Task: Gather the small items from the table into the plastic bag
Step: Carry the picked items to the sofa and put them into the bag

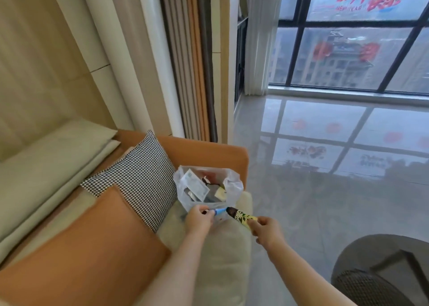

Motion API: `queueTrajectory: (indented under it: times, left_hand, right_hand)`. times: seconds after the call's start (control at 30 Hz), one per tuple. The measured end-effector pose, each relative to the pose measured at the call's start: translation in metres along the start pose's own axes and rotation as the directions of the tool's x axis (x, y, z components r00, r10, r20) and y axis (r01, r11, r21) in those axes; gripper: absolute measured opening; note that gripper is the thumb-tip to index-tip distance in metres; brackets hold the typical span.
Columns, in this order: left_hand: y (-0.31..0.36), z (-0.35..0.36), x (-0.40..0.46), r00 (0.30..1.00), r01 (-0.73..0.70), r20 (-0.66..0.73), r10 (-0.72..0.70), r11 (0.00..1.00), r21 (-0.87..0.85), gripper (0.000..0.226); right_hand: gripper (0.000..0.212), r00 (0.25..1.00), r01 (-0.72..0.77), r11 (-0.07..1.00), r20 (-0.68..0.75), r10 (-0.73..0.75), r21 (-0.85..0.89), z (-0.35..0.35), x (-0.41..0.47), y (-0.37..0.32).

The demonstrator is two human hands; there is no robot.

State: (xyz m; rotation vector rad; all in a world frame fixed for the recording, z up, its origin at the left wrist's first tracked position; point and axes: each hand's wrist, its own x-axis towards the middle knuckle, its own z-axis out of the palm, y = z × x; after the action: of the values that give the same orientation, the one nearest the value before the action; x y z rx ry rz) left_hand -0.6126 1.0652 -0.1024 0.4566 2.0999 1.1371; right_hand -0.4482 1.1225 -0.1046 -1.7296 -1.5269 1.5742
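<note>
A clear plastic bag (233, 184) stands open on the sofa seat, with a banknote (194, 185) and several other small items inside. My left hand (199, 217) pinches a small blue item (219, 211) at the bag's near rim. My right hand (267, 230) grips a yellow patterned tube with a dark tip (240, 215), its tip pointing at the bag's rim next to the blue item.
An orange sofa (204, 149) carries a houndstooth cushion (137, 178) and an orange cushion (92, 247) left of the bag. Glossy floor (325, 189) spreads to the right. A dark round table (383, 271) sits at the bottom right.
</note>
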Motion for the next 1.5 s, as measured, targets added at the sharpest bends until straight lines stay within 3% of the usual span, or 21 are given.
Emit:
queueTrajectory:
  times: [0.23,0.5,0.77,1.03,1.23,1.5]
  left_hand:
    - [0.01,-0.015,0.101,1.0,0.0,-0.004,0.0,0.996,0.088,0.022]
    - [0.019,-0.005,0.169,0.999,-0.031,0.017,0.028,0.975,0.222,0.028]
    - [0.024,0.02,0.232,0.999,0.04,0.017,-0.05,0.929,0.368,0.029]
    - [0.034,0.031,0.262,0.999,-0.005,0.046,-0.018,0.895,0.446,0.027]
    - [0.031,0.034,0.235,0.979,-0.12,0.203,-0.007,0.789,0.603,0.025]
    - [0.039,0.023,0.168,0.949,-0.26,0.311,0.058,0.699,0.666,0.022]
  right_hand:
    - [0.01,0.994,-0.109,0.99,-0.008,0.11,0.094,0.058,0.072,-0.048]
    - [0.01,0.98,-0.194,0.98,0.04,0.193,0.042,0.095,0.139,-0.078]
    - [0.017,0.946,-0.304,0.953,0.115,0.302,-0.004,0.122,0.215,-0.103]
    - [0.014,0.969,-0.119,0.969,0.189,0.161,-0.216,0.136,0.253,-0.101]
    - [0.013,0.986,0.115,0.874,0.158,-0.045,-0.472,0.119,0.233,-0.096]
    - [0.017,0.98,0.182,0.799,0.17,-0.101,-0.572,0.079,0.168,-0.077]
